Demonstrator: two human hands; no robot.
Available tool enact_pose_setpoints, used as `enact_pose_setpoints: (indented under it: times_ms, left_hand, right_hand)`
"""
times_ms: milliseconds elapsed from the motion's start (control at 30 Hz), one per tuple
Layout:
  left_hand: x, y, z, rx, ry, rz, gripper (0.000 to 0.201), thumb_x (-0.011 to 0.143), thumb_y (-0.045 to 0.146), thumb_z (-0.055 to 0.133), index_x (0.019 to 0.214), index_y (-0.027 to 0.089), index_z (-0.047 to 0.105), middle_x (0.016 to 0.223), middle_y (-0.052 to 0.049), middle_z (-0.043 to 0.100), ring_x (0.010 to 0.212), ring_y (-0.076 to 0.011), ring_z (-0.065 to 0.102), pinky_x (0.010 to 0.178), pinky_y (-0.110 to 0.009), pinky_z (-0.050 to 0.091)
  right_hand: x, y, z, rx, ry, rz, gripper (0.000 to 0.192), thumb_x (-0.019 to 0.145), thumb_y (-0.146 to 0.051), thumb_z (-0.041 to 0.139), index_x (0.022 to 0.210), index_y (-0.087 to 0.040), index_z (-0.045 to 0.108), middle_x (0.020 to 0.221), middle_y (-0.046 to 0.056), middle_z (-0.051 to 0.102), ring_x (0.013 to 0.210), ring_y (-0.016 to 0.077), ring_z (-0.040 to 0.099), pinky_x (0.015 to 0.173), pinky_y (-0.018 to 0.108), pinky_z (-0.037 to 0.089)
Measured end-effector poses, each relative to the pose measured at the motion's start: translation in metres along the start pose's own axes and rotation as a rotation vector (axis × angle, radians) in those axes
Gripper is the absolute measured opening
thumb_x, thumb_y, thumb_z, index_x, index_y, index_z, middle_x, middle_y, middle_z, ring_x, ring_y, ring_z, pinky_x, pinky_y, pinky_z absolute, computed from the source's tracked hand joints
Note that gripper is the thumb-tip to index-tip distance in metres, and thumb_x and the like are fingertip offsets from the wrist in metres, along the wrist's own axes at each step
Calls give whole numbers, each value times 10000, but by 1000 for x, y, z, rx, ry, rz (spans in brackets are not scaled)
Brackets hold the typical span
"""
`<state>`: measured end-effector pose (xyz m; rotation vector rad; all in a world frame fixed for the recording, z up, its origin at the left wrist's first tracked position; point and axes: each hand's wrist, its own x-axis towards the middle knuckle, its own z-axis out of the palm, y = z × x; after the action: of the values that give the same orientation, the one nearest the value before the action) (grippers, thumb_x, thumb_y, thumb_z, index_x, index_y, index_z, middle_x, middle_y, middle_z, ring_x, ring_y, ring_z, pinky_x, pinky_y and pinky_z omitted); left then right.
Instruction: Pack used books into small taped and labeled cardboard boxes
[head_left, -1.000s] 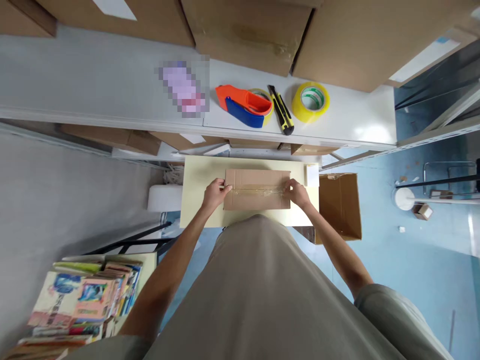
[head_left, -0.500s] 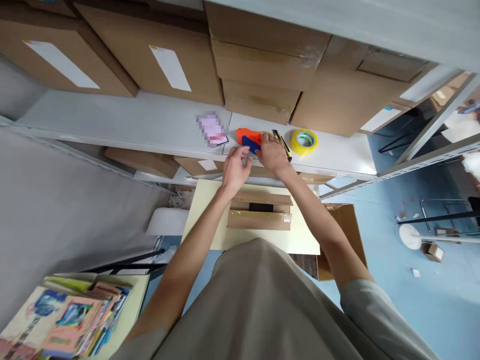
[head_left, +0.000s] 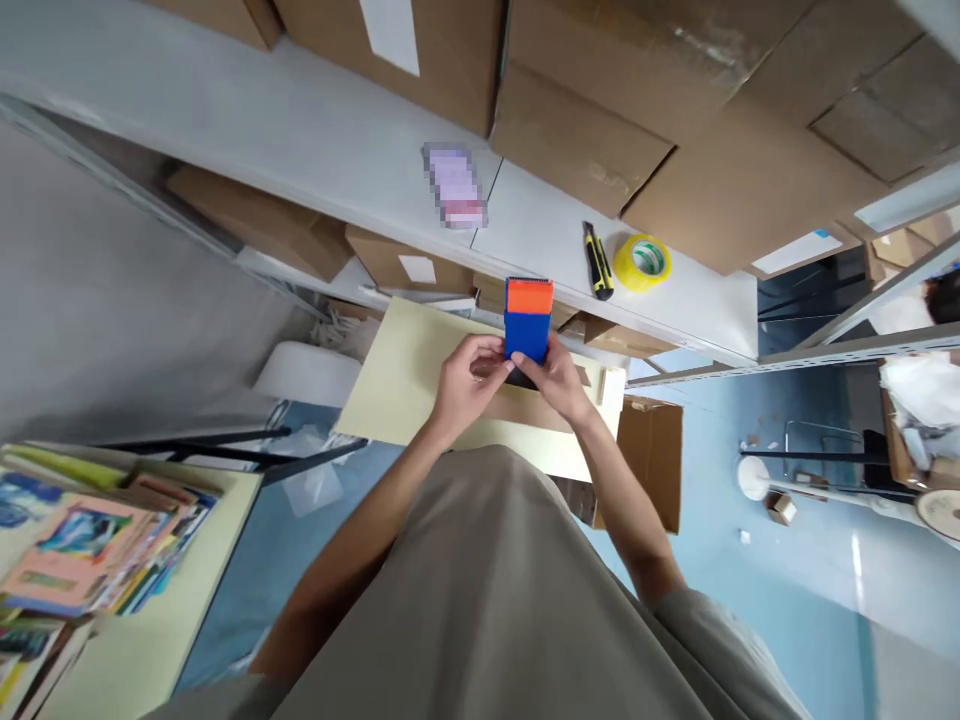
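A blue and orange tape dispenser (head_left: 528,318) with a dark serrated edge at its top is held upright between my hands, above the front of the shelf board. My right hand (head_left: 559,383) grips its lower right side, with the thumb across the blue face. From the other side, my left hand (head_left: 469,380) pinches the lower left edge with curled fingers. Below them a narrow cardboard box (head_left: 525,408) lies on the pale yellow tabletop (head_left: 409,370), mostly covered by my hands.
On the grey shelf (head_left: 360,190) lie a pixelated phone (head_left: 456,187), a yellow-black utility knife (head_left: 598,262) and a yellow tape roll (head_left: 643,262). Large cartons (head_left: 585,130) line its back. An open carton (head_left: 651,455) stands right of the table; books (head_left: 105,540) are piled at left.
The tape dispenser has been lifted off the shelf and brought towards me, now upright in both hands. The utility knife is uncovered on the shelf. The camera view has shifted.
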<state>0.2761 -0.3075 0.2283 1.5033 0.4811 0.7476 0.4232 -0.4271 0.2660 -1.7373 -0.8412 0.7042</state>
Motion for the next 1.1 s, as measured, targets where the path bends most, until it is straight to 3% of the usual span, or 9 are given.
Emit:
enact_pose_setpoints:
  times_ms: [133,267,400,500,567,633,733,867,1100]
  left_hand:
    - [-45,-2,-12,-19,39,-105,329,979,521,888,1090,237,766,1081,-62,836,985,-216,838,949,-356,709]
    - [-59,-5,-32,4,-49,-163,349,983,576,864,1040,238,802,1058,-62,828,913,-212,820,884,-355,704]
    - [-45,-7,-62,-26,-160,-271,524,913,713,893,1117,234,845,1082,-84,849,970,-248,806,884,-364,678]
    - [-24,-9,-84,-175,-178,-402,700,939,878,767,1148,216,861,1112,-120,854,1084,-299,809,876,-371,664]
    - [-11,-12,-93,-258,-230,-466,727,946,904,739,1074,200,870,1093,-136,848,1100,-320,813,843,-368,655]
    - [-3,-14,-99,-302,-288,-519,652,920,833,834,1031,192,876,1070,-133,843,1070,-322,816,818,-365,653]
    - [-2,-20,-103,-311,-316,-565,501,867,662,974,982,185,875,994,-117,834,968,-290,803,802,-373,655]
    - [-16,-39,-103,-335,-292,-581,389,855,557,991,921,195,866,869,-87,806,855,-236,762,778,-360,644]
    - [-47,-65,-71,-412,-109,-651,382,833,544,967,854,199,807,917,-87,836,865,-217,751,783,-330,614]
  right_hand:
    - [-45,15,37,86,34,103,685,932,-883,766,1199,-271,614,1134,79,752,1033,283,697,1004,450,616]
    - [-59,22,58,18,53,154,703,956,-932,694,1188,-273,611,1099,66,725,1011,269,666,966,433,606]
    - [-69,19,60,-56,22,200,700,972,-938,677,1177,-272,612,1052,52,719,960,254,665,913,417,612]
    - [-80,6,54,-116,-67,238,670,997,-886,703,1211,-256,623,1094,72,757,975,264,705,914,423,617]
    - [-86,-7,51,-175,-149,275,632,1026,-832,709,1253,-246,635,1139,88,778,1004,277,721,927,430,617]
    - [-90,-20,47,-240,-221,320,596,1046,-789,707,1278,-244,644,1158,91,787,1007,281,725,924,434,617]
    - [-93,-34,43,-331,-295,376,566,1031,-768,719,1244,-247,657,1112,80,787,960,281,714,875,431,610]
    - [-89,-45,39,-445,-350,450,575,978,-805,743,1114,-252,670,967,43,753,855,255,669,782,396,567]
    - [-51,-72,34,-690,-435,558,685,976,-917,676,911,-236,689,849,55,755,775,225,702,688,338,507]
